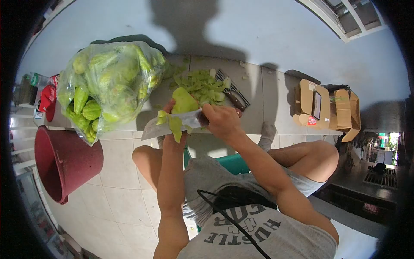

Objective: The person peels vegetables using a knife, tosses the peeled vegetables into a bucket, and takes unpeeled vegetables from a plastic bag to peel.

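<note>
A wide-bladed knife (172,123) is held by its handle in my right hand (222,118), its tip pointing left. Behind the blade, a pale green peeled fruit or vegetable (184,101) rests in my left hand (170,108), whose fingers are partly hidden by blade and peel. Strips of green peel (175,127) hang over the blade. Just beyond my hands lies a pile of green peelings (202,84) on the tiled ledge (252,86). Beside the pile is a second knife with a brown handle (236,100), next to a striped item.
A clear plastic bag (116,77) full of green vegetables stands on the ledge at left. Below it is a dark red bucket (79,159). Opened cardboard boxes (312,103) sit at the right. Part of a green seat (233,163) shows beneath me.
</note>
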The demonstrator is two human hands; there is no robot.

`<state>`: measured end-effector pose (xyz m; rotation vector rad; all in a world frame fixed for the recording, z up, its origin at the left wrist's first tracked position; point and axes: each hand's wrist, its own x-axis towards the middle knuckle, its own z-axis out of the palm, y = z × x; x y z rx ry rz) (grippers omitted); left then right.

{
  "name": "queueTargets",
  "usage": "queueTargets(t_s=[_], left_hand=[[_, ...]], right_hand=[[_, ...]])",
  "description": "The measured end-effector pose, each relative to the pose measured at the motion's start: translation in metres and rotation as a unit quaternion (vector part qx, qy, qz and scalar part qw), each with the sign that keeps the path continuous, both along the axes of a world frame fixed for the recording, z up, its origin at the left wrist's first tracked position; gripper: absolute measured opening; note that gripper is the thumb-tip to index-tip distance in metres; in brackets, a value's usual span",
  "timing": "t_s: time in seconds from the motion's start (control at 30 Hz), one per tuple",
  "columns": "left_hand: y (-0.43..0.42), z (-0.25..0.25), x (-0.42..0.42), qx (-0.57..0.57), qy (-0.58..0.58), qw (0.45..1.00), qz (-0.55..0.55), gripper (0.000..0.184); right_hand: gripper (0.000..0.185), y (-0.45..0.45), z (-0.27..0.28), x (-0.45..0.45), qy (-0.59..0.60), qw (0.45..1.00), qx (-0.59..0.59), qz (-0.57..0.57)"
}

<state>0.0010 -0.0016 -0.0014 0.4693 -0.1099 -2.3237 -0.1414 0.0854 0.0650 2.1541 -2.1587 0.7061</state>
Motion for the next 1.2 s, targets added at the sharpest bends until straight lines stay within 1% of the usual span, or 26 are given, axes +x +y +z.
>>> queueTargets(t_s=[0.03,0.1,0.13,0.17,0.2,0.27,0.33,0.4,0.43,0.47,0.53,0.6,0.63,0.67,0.7,0.77,0.8,0.87,0.9,0.93,0.97,1.0,1.07,1.1,1.17,1.2], left_hand=[[0.001,-0.004,-0.001,0.014,0.005,1.000,0.012,0.052],[0.002,-0.005,0.002,0.029,0.010,0.999,0.024,0.052],[0.001,-0.002,0.003,0.034,-0.033,0.998,0.046,0.048],[0.001,0.001,0.004,0.040,-0.076,0.994,0.068,0.045],[-0.002,0.000,0.004,0.039,-0.072,0.994,0.071,0.045],[-0.005,-0.004,0.008,0.037,-0.067,0.996,0.041,0.045],[-0.001,0.003,0.007,0.037,-0.064,0.997,0.031,0.045],[0.002,0.005,0.008,0.038,-0.061,0.997,0.018,0.045],[0.001,0.003,0.009,0.034,-0.073,0.997,0.014,0.050],[0.001,0.003,0.009,0.029,-0.083,0.996,0.011,0.055],[0.006,0.017,0.010,0.021,-0.099,0.995,0.011,0.054],[0.005,0.018,0.007,0.016,-0.115,0.993,0.010,0.054],[0.005,0.013,0.006,0.010,-0.087,0.996,0.002,0.051],[0.005,0.010,0.007,0.001,-0.060,0.998,-0.007,0.047],[0.002,0.009,0.006,-0.003,-0.060,0.998,-0.004,0.047],[0.002,0.008,0.006,0.038,-0.020,0.999,0.002,0.048],[0.003,0.007,0.005,0.037,-0.019,0.999,0.000,0.048],[0.009,0.006,0.007,0.016,-0.049,0.999,-0.007,0.062],[0.011,0.011,0.007,0.017,-0.050,0.999,-0.008,0.062],[0.012,0.018,0.007,-0.012,-0.064,0.998,-0.017,0.062],[0.011,0.023,0.007,-0.043,-0.078,0.996,-0.025,0.062],[0.006,0.018,0.005,-0.045,-0.077,0.996,-0.021,0.062],[0.007,0.002,0.007,0.049,-0.081,0.995,0.022,0.061],[0.006,0.005,0.008,0.048,-0.082,0.995,0.020,0.061],[0.001,0.011,0.007,0.013,-0.015,1.000,-0.013,0.048],[0.002,0.014,0.008,0.012,-0.014,1.000,-0.014,0.048]], right_hand=[[0.028,-0.001,-0.001,-0.001,0.001,1.000,0.000,0.001],[0.024,-0.001,-0.006,-0.005,-0.006,0.999,0.016,-0.047],[0.024,0.000,-0.013,-0.011,-0.006,0.999,0.016,-0.047],[0.023,0.001,-0.020,-0.020,-0.006,0.995,0.062,-0.076],[0.021,-0.003,-0.017,-0.023,-0.005,0.989,0.106,-0.103],[0.021,0.000,-0.013,-0.022,-0.022,0.988,0.113,-0.099],[0.021,-0.001,-0.003,-0.017,-0.043,0.987,0.118,-0.098],[0.021,-0.003,0.002,-0.018,-0.065,0.990,0.107,-0.061],[0.021,-0.003,-0.003,-0.023,-0.064,0.990,0.106,-0.063],[0.022,-0.003,-0.013,-0.032,-0.062,0.987,0.126,-0.074],[0.023,-0.002,-0.015,-0.039,-0.060,0.984,0.145,-0.086],[0.025,0.001,-0.013,-0.040,-0.104,0.976,0.173,-0.078],[0.025,0.006,-0.010,-0.036,-0.107,0.975,0.179,-0.080],[0.024,0.007,-0.007,-0.030,-0.111,0.982,0.147,-0.047],[0.024,0.000,0.000,-0.027,-0.111,0.988,0.109,-0.011],[0.023,-0.003,0.007,-0.022,-0.104,0.986,0.129,-0.023],[0.023,-0.004,0.008,-0.022,-0.095,0.983,0.151,-0.033],[0.023,-0.007,-0.006,-0.032,-0.078,0.983,0.158,-0.056],[0.023,-0.008,-0.008,-0.035,-0.062,0.981,0.165,-0.076],[0.023,-0.006,-0.009,-0.037,-0.062,0.981,0.165,-0.076],[0.024,-0.005,-0.009,-0.039,-0.091,0.976,0.175,-0.087],[0.026,-0.008,-0.003,-0.040,-0.119,0.971,0.184,-0.094],[0.026,-0.001,0.002,-0.027,-0.132,0.974,0.171,-0.068],[0.026,-0.001,0.008,-0.021,-0.140,0.978,0.147,-0.042],[0.026,-0.003,0.016,-0.014,-0.134,0.979,0.143,-0.045],[0.026,-0.003,0.017,-0.014,-0.128,0.980,0.144,-0.048]])
